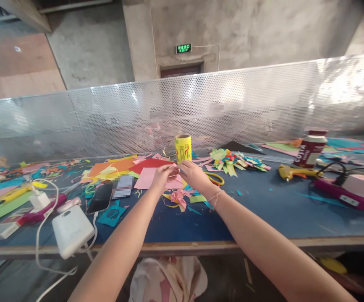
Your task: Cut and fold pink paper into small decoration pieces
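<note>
My left hand (pixel 163 174) and my right hand (pixel 193 173) meet above the middle of the table, fingertips pinched together. Between them is a small piece of pink paper (pixel 173 168), partly hidden by the fingers. Under the hands lies a pink paper sheet (pixel 144 178). Just behind them a yellow printed tube (pixel 183 147) stands upright. Close to my right wrist is a yellow looped handle (pixel 218 179), its other end hidden by the hand. A cluster of pink paper curls (pixel 179 199) lies in front of the hands.
Left are a phone (pixel 100 197), a white power bank (pixel 72 230) with cables, and a yellow glue gun (pixel 10 194). To the right are paper flowers (pixel 229 160), another yellow glue gun (pixel 297 172), a brown-and-white bottle (pixel 310 149) and a purple power strip (pixel 347 197). A perforated metal screen (pixel 106 121) stands behind.
</note>
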The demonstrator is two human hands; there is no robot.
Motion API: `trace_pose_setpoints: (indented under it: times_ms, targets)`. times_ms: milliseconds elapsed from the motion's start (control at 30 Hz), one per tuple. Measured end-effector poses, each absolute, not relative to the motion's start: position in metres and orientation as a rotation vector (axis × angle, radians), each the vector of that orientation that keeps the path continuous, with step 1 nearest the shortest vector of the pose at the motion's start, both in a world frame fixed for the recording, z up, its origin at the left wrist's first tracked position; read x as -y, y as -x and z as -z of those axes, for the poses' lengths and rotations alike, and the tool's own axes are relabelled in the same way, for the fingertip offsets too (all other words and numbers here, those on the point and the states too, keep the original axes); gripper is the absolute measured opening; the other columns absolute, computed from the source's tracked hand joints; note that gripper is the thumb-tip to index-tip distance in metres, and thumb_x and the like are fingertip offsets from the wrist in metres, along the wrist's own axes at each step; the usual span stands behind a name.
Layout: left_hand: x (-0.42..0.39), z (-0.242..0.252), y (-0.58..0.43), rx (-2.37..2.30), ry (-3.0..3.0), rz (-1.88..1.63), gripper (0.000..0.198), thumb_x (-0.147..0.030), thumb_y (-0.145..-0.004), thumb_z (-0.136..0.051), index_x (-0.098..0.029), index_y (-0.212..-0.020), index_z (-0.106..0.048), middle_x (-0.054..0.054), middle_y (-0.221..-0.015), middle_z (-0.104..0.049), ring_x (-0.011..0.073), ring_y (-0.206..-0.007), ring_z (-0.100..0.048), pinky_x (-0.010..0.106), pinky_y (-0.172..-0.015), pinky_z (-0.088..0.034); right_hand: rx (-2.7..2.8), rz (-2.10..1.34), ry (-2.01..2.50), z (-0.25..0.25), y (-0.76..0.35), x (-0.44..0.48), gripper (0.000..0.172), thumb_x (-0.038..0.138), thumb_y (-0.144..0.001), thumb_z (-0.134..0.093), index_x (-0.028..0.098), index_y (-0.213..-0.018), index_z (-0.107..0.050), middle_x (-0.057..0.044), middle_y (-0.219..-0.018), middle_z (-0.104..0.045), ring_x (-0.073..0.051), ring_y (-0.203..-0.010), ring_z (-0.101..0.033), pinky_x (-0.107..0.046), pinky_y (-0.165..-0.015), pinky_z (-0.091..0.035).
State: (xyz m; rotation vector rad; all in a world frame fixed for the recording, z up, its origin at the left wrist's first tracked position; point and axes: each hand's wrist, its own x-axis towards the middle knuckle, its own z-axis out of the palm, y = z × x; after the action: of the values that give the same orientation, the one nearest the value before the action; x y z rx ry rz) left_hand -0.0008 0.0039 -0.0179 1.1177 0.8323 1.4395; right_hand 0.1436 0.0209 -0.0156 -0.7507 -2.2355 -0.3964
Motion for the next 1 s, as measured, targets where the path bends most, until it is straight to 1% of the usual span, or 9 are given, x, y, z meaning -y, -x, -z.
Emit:
trace_pose_setpoints:
  times_ms: [200, 300, 400, 533, 667, 833, 1000]
  targets:
    - [-0.0021, 0.0165, 0.0009, -0.777, -1.026, -1.452, 0.021, -0.025, -0.057, -0.073, -0.014, -0.072, -0.063, 0.003, -0.067, -0.064, 0.0113, -0.064, -0.06, 0.027, -0.071, -0.047, 2.218, 0.43, 0.715, 0.0138, -0.1434, -0.0188, 0.015, 0.019, -0.086, -0.045, 0.016, -0.09, -0.059, -0.008, -0.089, -0.059, -0.018, -0.086, -0.053, -0.033, -0.081, -0.045]
    - [-0.0009, 0.0148, 0.0002, -0.763, -1.029, -1.447, 0.019, -0.025, -0.058, -0.072, -0.014, -0.069, -0.061, 0.002, -0.066, -0.064, 0.0105, -0.064, -0.06, 0.028, -0.075, -0.046, 2.206, 0.435, 0.702, 0.0137, -0.1428, -0.0165, 0.016, 0.018, -0.086, -0.044, 0.017, -0.091, -0.059, -0.007, -0.09, -0.058, -0.018, -0.087, -0.053, -0.033, -0.082, -0.044]
    - [-0.0013, 0.015, 0.0, -0.748, -1.051, -1.44, 0.02, -0.026, -0.059, -0.072, -0.014, -0.072, -0.061, 0.002, -0.067, -0.064, 0.0108, -0.065, -0.061, 0.03, -0.078, -0.046, 2.196, 0.446, 0.715, 0.0145, -0.1424, -0.0154, 0.016, 0.02, -0.085, -0.044, 0.018, -0.094, -0.058, -0.007, -0.093, -0.058, -0.018, -0.09, -0.052, -0.033, -0.083, -0.043]
    - [-0.0029, 0.0166, 0.0007, -0.709, -1.047, -1.425, 0.018, -0.023, -0.06, -0.071, -0.015, -0.073, -0.061, 0.002, -0.067, -0.064, 0.0111, -0.064, -0.061, 0.03, -0.077, -0.046, 2.198, 0.478, 0.742, 0.0149, -0.1423, -0.0148, 0.018, 0.022, -0.086, -0.044, 0.018, -0.097, -0.058, -0.007, -0.095, -0.058, -0.019, -0.092, -0.05, -0.034, -0.082, -0.042]
    - [-0.003, 0.0163, 0.0012, -0.678, -1.004, -1.419, 0.014, -0.021, -0.061, -0.069, -0.014, -0.071, -0.061, 0.002, -0.067, -0.064, 0.0113, -0.063, -0.061, 0.028, -0.073, -0.048, 2.217, 0.54, 0.759, 0.0139, -0.1429, -0.0143, 0.021, 0.025, -0.088, -0.041, 0.019, -0.092, -0.061, -0.007, -0.09, -0.06, -0.019, -0.087, -0.05, -0.033, -0.08, -0.041]
    - [-0.0009, 0.0146, 0.0007, -0.695, -0.986, -1.427, 0.013, -0.018, -0.061, -0.068, -0.014, -0.072, -0.061, 0.003, -0.068, -0.065, 0.0117, -0.065, -0.061, 0.027, -0.073, -0.048, 2.235, 0.556, 0.729, 0.0157, -0.144, -0.0174, 0.021, 0.022, -0.088, -0.043, 0.021, -0.091, -0.063, -0.006, -0.09, -0.061, -0.017, -0.086, -0.051, -0.032, -0.079, -0.042]
    - [-0.001, 0.0154, -0.0002, -0.683, -1.017, -1.432, 0.015, -0.021, -0.062, -0.069, -0.014, -0.073, -0.061, 0.003, -0.07, -0.065, 0.0113, -0.067, -0.061, 0.027, -0.076, -0.047, 2.217, 0.539, 0.717, 0.0165, -0.1443, -0.0189, 0.019, 0.018, -0.085, -0.047, 0.02, -0.091, -0.065, -0.005, -0.092, -0.063, -0.017, -0.086, -0.052, -0.032, -0.079, -0.043]
